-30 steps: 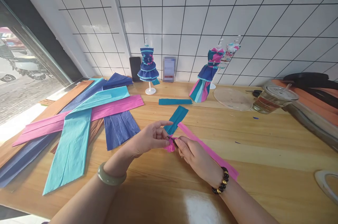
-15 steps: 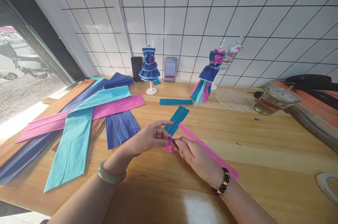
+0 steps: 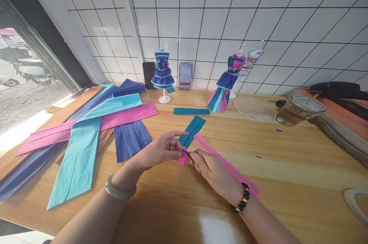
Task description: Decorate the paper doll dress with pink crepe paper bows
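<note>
My left hand (image 3: 163, 151) pinches a small gathered piece of pink crepe paper (image 3: 181, 158) between thumb and fingertips, its index finger stretched out above. Closed around a thin dark pointed tool (image 3: 187, 154), my right hand (image 3: 207, 167) brings the tip against the pink piece. The tool's exact kind is too small to tell, and the fingers partly cover it. Just behind the hands lies a teal paper strip (image 3: 193, 128). A long pink strip (image 3: 224, 161) runs along the table beside and beneath my right hand.
Folded crepe paper in turquoise (image 3: 82, 155), pink and blue (image 3: 130, 142) covers the table's left side. Small dress forms in a blue dress (image 3: 162, 69) and a multicoloured gown (image 3: 227, 79) stand near the tiled wall. A lidded cup (image 3: 300, 109) and a tape roll (image 3: 356, 205) are at right.
The small pink piece has turned and shifted slightly left at my left fingertips. The tool stays at it, and both hands have hardly moved.
</note>
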{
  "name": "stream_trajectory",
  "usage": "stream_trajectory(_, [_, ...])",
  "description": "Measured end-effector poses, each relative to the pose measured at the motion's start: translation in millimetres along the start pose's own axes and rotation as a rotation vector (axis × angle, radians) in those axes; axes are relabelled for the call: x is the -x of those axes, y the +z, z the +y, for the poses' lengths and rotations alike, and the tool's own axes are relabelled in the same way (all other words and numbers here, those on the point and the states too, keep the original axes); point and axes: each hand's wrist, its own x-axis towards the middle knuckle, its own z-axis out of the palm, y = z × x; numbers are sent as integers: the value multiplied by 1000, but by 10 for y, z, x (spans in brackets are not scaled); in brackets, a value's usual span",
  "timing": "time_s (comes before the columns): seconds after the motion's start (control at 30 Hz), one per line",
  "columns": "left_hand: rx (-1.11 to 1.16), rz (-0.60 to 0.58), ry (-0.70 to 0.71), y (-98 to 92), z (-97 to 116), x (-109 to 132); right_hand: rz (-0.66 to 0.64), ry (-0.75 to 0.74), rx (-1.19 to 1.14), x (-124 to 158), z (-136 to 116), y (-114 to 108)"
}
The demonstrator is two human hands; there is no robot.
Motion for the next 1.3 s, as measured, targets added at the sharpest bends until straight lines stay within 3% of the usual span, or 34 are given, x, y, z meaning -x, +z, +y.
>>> stream_trajectory(1.0, [-28, 39, 20, -34, 17, 2, 10, 12, 5, 9, 19, -14])
stream_trajectory(1.3, [-41, 72, 42, -50, 10, -10, 64, 56, -170, -11, 14, -26])
